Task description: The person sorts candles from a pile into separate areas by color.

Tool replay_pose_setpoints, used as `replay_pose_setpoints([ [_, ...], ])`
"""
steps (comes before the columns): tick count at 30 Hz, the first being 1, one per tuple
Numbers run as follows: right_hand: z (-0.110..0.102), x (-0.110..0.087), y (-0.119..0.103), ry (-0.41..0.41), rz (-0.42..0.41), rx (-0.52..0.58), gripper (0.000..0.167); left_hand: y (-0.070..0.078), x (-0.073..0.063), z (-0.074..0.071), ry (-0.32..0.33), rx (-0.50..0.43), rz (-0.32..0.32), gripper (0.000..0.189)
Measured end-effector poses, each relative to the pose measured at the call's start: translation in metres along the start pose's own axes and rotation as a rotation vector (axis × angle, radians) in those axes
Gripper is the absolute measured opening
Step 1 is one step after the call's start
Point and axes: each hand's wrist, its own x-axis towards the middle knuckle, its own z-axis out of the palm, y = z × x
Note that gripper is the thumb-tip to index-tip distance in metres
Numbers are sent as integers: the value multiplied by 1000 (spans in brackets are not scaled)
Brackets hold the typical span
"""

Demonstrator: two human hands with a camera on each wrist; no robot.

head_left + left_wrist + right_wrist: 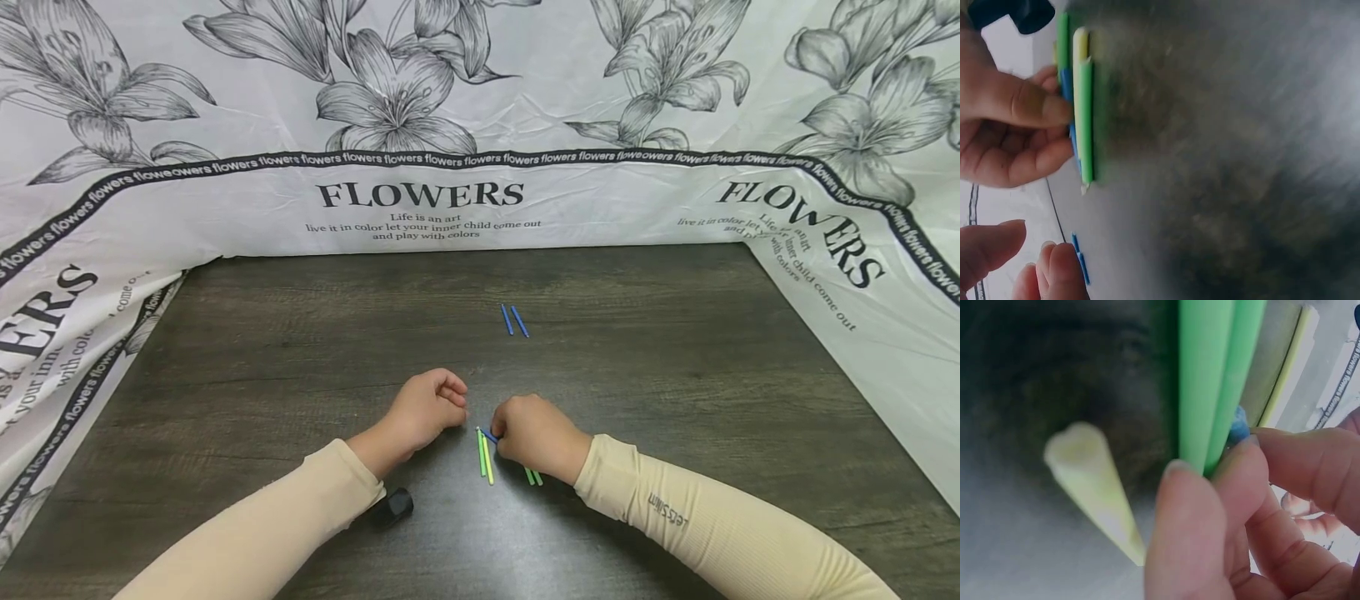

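My right hand [542, 437] pinches a thin blue stick [490, 436] between thumb and fingers, low over the table. One end of the blue stick crosses the tops of a green stick [482, 457] and a yellow stick [490, 467] lying side by side. Two more green sticks [534, 477] lie partly hidden beneath that hand; in the right wrist view, green sticks [1207, 375] stretch up beside the fingertips, and a pale yellow stick [1097, 484] lies to their left. Just left of the sticks my left hand [429, 410] hovers, fingers loosely bent, holding nothing.
Farther back on the dark wooden table [300, 325] lie two blue sticks [514, 321], nearly parallel. A black cylindrical piece [400, 503] shows at the left sleeve. White cloth [600, 204] printed with flowers borders the table at the back and both sides.
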Motion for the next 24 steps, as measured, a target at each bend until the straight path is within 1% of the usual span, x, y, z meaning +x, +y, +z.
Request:
replay_pose_setpoints([
  [7, -1, 0, -1, 0, 8, -2, 15, -3, -12, 5, -8, 11, -23, 25],
  [12, -1, 0, -1, 4, 9, -3, 15, -3, -18, 8, -18, 21, -22, 26],
  [18, -1, 0, -1, -8, 11, 9, 14, -6, -23, 15, -25, 22, 1, 28],
  [21, -1, 0, -1, -9, 9, 14, 14, -7, -24, 18, -26, 25, 17, 28],
  [24, -1, -1, -1, -11, 7, 19, 14, -9, -24, 20, -20, 47, 39, 27],
])
